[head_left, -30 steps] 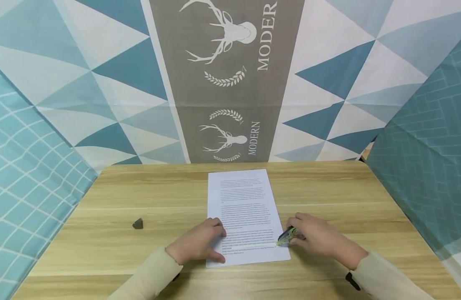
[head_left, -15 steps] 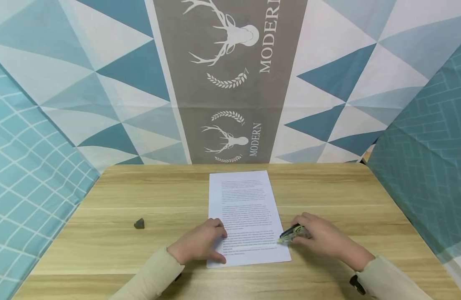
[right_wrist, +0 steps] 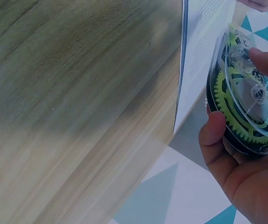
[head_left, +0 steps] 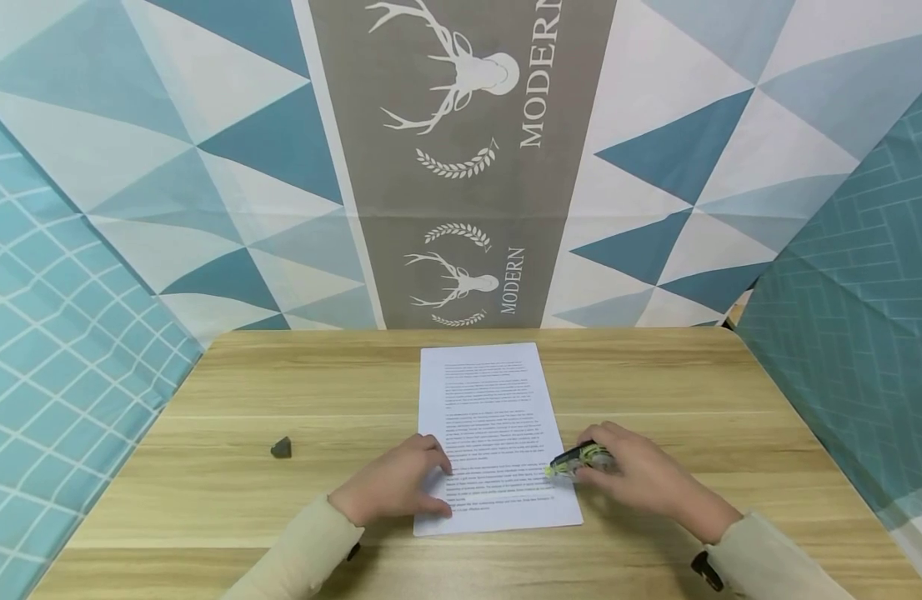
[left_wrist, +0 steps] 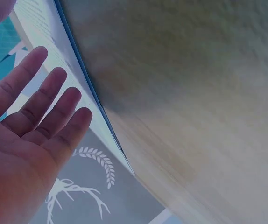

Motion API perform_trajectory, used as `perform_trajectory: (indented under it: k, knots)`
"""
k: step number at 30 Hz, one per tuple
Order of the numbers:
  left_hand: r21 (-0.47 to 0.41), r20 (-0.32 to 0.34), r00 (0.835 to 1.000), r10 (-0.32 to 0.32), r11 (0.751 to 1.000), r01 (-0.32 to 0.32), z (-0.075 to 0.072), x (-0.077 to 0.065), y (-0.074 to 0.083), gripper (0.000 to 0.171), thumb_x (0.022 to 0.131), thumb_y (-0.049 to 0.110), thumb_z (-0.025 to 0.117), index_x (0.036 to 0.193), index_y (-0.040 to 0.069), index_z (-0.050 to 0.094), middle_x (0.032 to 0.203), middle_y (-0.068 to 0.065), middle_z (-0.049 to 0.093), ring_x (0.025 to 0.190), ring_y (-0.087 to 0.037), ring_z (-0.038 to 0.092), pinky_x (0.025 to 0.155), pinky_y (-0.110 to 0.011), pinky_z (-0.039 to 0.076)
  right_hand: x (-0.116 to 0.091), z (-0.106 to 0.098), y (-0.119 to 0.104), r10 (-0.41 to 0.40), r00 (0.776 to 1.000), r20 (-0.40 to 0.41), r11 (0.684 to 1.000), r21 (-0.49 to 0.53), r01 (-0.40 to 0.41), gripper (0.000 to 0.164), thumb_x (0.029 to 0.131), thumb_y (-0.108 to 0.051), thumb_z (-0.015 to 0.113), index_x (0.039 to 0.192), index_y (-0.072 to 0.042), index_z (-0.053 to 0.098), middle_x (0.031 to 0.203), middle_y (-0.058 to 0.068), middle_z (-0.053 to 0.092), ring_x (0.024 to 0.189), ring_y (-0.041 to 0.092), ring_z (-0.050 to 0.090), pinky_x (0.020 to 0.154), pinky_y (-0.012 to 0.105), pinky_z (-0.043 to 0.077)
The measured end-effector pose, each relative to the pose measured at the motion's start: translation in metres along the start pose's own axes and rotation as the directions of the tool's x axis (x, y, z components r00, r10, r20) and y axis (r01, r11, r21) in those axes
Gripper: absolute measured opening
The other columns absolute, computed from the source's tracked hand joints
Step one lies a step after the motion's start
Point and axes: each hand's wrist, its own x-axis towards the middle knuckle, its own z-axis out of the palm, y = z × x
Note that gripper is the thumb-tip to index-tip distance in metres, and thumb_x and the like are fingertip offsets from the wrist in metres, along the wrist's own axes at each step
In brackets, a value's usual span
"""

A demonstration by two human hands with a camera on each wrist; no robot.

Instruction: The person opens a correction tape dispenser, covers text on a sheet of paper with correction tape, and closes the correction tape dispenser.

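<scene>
A correction tape dispenser point(head_left: 583, 458), with a clear case, dark edge and yellow-green gears, is gripped between thumb and fingers of my right hand point(head_left: 641, 472). Its yellow-green tip lies over the lower right text lines of a printed white paper point(head_left: 479, 408). In the right wrist view the gears of the correction tape dispenser point(right_wrist: 246, 102) show through the case. My left hand point(head_left: 393, 482) rests on the paper's lower left edge, thumb and fingers spread and holding nothing. The left wrist view shows the fingers of that left hand point(left_wrist: 26, 121) loosely extended beside the paper point(left_wrist: 73, 60).
A small dark grey piece point(head_left: 281, 447) lies on the wooden table point(head_left: 341, 375), left of the paper. Behind the table hangs a patterned cloth point(head_left: 461, 167) with deer heads and triangles. Blue-green cloths point(head_left: 866, 292) flank both sides.
The correction tape dispenser first lifted back slightly to the right, then its tip moved a little left and up the page. The left hand stays nearly in place.
</scene>
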Motion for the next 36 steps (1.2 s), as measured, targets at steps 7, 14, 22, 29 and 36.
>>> perform_trajectory:
  k: [7, 14, 22, 29, 36]
  knots:
    - [-0.014, -0.044, 0.999, -0.01, 1.0, 0.01, -0.002, 0.002, -0.008, 0.038, 0.071, 0.031, 0.078, 0.098, 0.006, 0.067, 0.1, -0.001, 0.06, 0.093, -0.015, 0.052, 0.083, -0.028, 0.047, 0.005, 0.001, -0.004, 0.02, 1.0, 0.002, 0.999, 0.027, -0.02, 0.028, 0.082, -0.042, 0.067, 0.104, -0.027, 0.059, 0.096, -0.013, 0.059, 0.084, 0.0, 0.054, 0.07, 0.023, 0.047]
    - [-0.054, -0.066, 0.997, -0.039, 0.998, 0.035, -0.004, 0.003, -0.015, 0.037, 0.072, 0.028, 0.078, 0.099, 0.005, 0.067, 0.098, -0.001, 0.06, 0.083, -0.012, 0.048, 0.073, -0.024, 0.044, 0.011, 0.004, -0.007, 0.018, 1.0, -0.004, 0.999, 0.048, -0.017, 0.026, 0.082, -0.04, 0.068, 0.102, -0.025, 0.059, 0.095, -0.012, 0.06, 0.081, 0.002, 0.053, 0.067, 0.022, 0.045]
    - [-0.068, -0.074, 0.995, -0.064, 0.996, 0.059, -0.007, 0.004, -0.017, 0.038, 0.072, 0.027, 0.078, 0.1, 0.005, 0.066, 0.097, -0.001, 0.06, 0.081, -0.012, 0.047, 0.069, -0.023, 0.043, 0.018, 0.007, -0.009, 0.02, 1.0, -0.007, 0.997, 0.074, -0.02, 0.024, 0.082, -0.037, 0.069, 0.1, -0.024, 0.059, 0.094, -0.011, 0.059, 0.077, 0.003, 0.05, 0.064, 0.019, 0.042]
    - [-0.056, -0.084, 0.994, -0.071, 0.996, 0.067, -0.007, 0.007, -0.02, 0.038, 0.072, 0.028, 0.078, 0.099, 0.005, 0.066, 0.096, 0.0, 0.059, 0.08, -0.012, 0.045, 0.068, -0.022, 0.042, 0.023, 0.009, -0.01, 0.014, 1.0, -0.021, 0.997, 0.082, -0.012, 0.023, 0.082, -0.034, 0.07, 0.098, -0.022, 0.059, 0.096, -0.009, 0.061, 0.077, 0.004, 0.05, 0.064, 0.019, 0.042]
    - [-0.058, -0.094, 0.993, -0.066, 0.997, 0.06, -0.009, 0.009, -0.021, 0.038, 0.072, 0.028, 0.078, 0.099, 0.004, 0.066, 0.095, -0.001, 0.059, 0.08, -0.012, 0.046, 0.067, -0.022, 0.042, 0.025, 0.01, -0.012, 0.031, 0.999, -0.027, 0.996, 0.086, -0.029, 0.025, 0.081, -0.032, 0.071, 0.1, -0.021, 0.059, 0.098, -0.008, 0.061, 0.079, 0.005, 0.051, 0.068, 0.021, 0.044]
